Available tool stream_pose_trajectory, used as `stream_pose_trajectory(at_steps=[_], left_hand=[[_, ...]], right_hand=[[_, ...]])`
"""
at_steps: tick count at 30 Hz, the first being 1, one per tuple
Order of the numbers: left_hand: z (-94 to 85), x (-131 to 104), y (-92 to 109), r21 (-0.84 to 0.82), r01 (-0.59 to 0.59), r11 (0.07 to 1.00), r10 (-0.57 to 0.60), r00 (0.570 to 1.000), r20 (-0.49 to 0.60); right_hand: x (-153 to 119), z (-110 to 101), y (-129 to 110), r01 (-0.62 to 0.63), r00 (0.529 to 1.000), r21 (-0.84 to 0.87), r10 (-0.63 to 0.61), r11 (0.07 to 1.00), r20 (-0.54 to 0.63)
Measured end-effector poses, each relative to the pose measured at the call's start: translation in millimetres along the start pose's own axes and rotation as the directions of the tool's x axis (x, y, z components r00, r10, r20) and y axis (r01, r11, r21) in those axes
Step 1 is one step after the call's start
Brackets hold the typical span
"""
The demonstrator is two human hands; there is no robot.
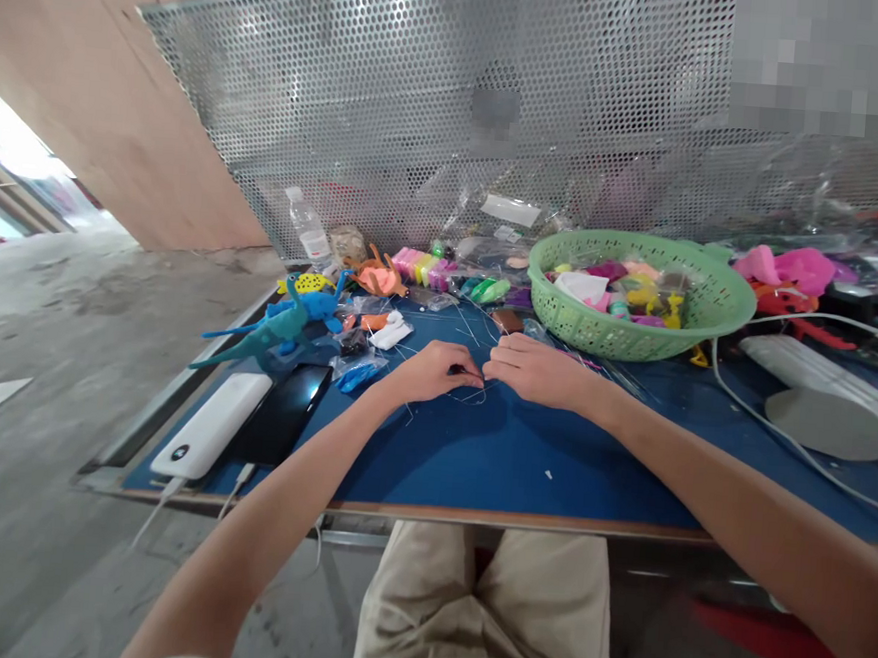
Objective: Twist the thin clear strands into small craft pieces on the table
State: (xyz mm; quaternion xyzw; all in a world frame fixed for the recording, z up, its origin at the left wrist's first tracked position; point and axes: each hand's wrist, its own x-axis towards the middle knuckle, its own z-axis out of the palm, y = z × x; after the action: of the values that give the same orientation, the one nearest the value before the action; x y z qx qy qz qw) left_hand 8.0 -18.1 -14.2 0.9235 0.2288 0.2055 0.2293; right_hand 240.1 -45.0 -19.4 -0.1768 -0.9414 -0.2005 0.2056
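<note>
Over the middle of the blue tabletop (429, 469), my left hand (437, 371) and my right hand (535, 369) nearly touch at the fingertips. A thin, pale wire (471, 401) runs between them and curves in a loop below my left fingers. My left thumb and forefinger are pinched on it. The right fingers are curled closed at the same spot, their tips partly hidden. More thin wires lie behind and to the right of my hands. Just beyond my right hand is a small brown block (507, 321).
A green plastic basket (560, 317) of colourful clay pieces stands behind my right hand. Blue and teal clay figures (281, 328), a white power bank (214, 424) and a black phone (283, 413) are on the left. A white cable (749, 416) crosses the right side. Perforated metal (395, 95) rises behind.
</note>
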Motion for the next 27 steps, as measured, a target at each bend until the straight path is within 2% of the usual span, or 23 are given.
stream_pose_trajectory(at_steps=[4, 8, 13, 20, 27], left_hand=[[-2.1, -0.6, 4.8, 0.013, -0.02, 1.0, 0.021, 0.998, -0.062], [-3.0, -1.1, 7.5, -0.017, -0.005, 1.0, 0.004, 0.996, -0.091], [-3.9, -1.3, 6.9, -0.005, -0.007, 1.0, 0.007, 0.996, -0.086], [-6.4, -1.2, 13.4, -0.017, 0.03, 0.999, -0.031, 0.994, -0.103], [-5.5, -2.0, 15.0, -0.002, 0.067, 0.998, -0.066, 0.987, -0.144]], right_hand=[[2.1, -7.5, 2.4, -0.008, 0.999, -0.064, 0.005, 0.998, -0.037], [4.0, -14.1, 4.6, -0.072, 0.997, -0.114, 0.072, 0.991, -0.009], [3.7, -17.8, 6.9, -0.133, 0.991, -0.027, 0.133, 0.991, -0.02], [2.9, -18.5, 5.4, -0.046, 0.999, -0.119, 0.046, 0.992, -0.003], [3.5, -26.1, 1.2, -0.102, 0.995, -0.054, 0.101, 0.993, -0.02]])
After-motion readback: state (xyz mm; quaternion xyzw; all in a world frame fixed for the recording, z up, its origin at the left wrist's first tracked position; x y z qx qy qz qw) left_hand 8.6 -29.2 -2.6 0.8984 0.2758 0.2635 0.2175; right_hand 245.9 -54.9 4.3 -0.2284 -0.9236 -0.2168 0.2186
